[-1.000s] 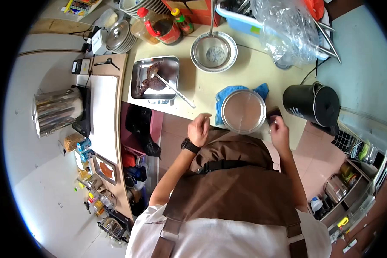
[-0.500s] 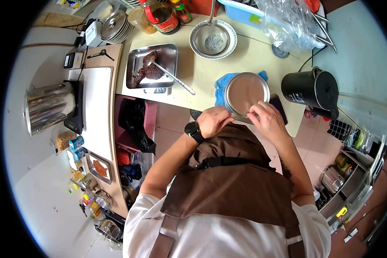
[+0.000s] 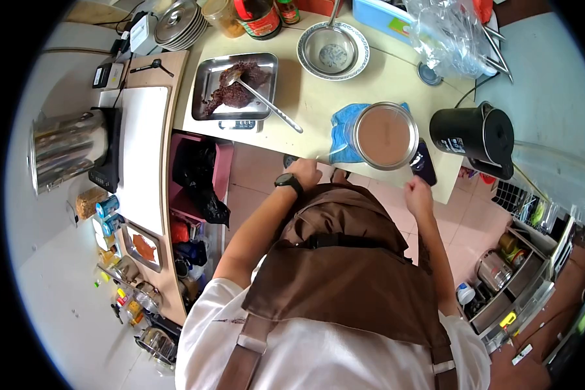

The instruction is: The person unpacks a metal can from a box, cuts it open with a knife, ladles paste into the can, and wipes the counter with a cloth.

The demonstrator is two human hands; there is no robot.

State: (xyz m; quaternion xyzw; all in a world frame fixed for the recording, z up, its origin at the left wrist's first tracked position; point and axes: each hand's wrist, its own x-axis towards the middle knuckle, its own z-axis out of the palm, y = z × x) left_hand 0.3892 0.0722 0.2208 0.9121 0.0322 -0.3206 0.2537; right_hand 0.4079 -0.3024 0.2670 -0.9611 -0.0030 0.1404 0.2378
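Note:
A round metal-rimmed container of smooth brown liquid (image 3: 385, 136) stands near the table's front edge. Beneath it lies a blue cloth (image 3: 346, 144). At the table edge to the container's left, my left hand (image 3: 305, 173) is closed, a black watch on its wrist. My right hand (image 3: 419, 195) makes a fist just below a dark phone (image 3: 424, 164), apart from the container. Whatever either hand may hold is hidden. Further left, a metal tray (image 3: 274, 78) bears a dark reddish-brown mass with a spoon (image 3: 266, 104) resting in it.
A strainer (image 3: 337, 44) sits in a patterned bowl (image 3: 364, 62) behind the container. To the right stands a black kettle (image 3: 458, 129). A kitchen scale (image 3: 237, 125) shows under the tray. Sauce bottles (image 3: 261, 23) and a blue bin (image 3: 380, 19) line the back.
My hands have left the container's front rim and moved apart, left hand leftward, right hand rightward and down. The view has shifted slightly; more of the phone shows.

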